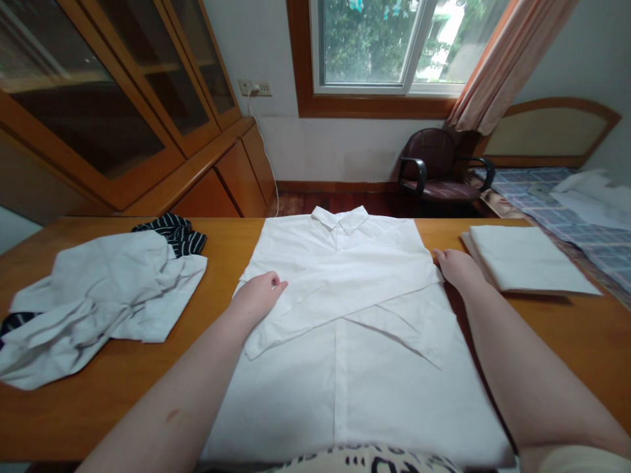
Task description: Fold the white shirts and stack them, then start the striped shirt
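Across the wooden table (73,414), a white shirt (296,387) is lying front up, its collar (340,220) pointing toward the window (369,43), its sleeves crossing over the chest! The left hand (259,295) is resting over the shirt's left side, fingers curled, though whether they're pinching cloth I cannot tell. Over at the opposite edge, the right hand (456,266) is meeting the shirt's side, fingers bent; their grip I cannot tell either. Rumpled white clothing (113,269) is sitting far left, while folded white cloth (532,259) is lying beyond the right hand.
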Demonstrator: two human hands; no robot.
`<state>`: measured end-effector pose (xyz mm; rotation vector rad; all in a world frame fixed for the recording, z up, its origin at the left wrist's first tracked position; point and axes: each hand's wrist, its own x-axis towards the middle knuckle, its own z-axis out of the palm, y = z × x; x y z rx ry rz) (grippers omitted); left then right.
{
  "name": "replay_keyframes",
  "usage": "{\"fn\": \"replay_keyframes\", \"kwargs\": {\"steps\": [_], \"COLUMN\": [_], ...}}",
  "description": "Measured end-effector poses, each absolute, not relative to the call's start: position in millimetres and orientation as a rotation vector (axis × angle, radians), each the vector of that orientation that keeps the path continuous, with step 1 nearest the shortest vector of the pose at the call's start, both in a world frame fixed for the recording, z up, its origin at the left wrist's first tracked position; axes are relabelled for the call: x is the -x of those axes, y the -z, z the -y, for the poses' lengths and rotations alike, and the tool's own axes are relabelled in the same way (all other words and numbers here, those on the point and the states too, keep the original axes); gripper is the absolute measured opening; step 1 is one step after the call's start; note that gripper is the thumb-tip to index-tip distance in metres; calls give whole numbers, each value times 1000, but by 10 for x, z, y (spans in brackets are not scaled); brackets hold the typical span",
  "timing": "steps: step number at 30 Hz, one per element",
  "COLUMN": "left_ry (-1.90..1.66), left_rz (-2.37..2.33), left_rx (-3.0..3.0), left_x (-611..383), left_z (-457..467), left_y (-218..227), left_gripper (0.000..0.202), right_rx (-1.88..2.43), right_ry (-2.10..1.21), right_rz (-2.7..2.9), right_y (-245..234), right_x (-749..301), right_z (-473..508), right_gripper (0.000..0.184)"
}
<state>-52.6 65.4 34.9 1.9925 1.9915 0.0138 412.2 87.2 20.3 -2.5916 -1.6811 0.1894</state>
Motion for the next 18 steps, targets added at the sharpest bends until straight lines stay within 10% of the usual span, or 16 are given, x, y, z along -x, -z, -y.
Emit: {"fn": "replay_keyframes", "kwargs": {"steps": [18], "left_ry": [-85], "left_rz": [-1991], "left_rx": [-2026], "left_x": [501], "left_z": [-647], "left_y": [-355], "left_gripper": [30], "right_rx": [2473], "right_ry": [-337], "right_rz": [1521], "right_y": [-223], "right_x": [-3992], "right_z": [-1057], "right_gripper": [45]}}
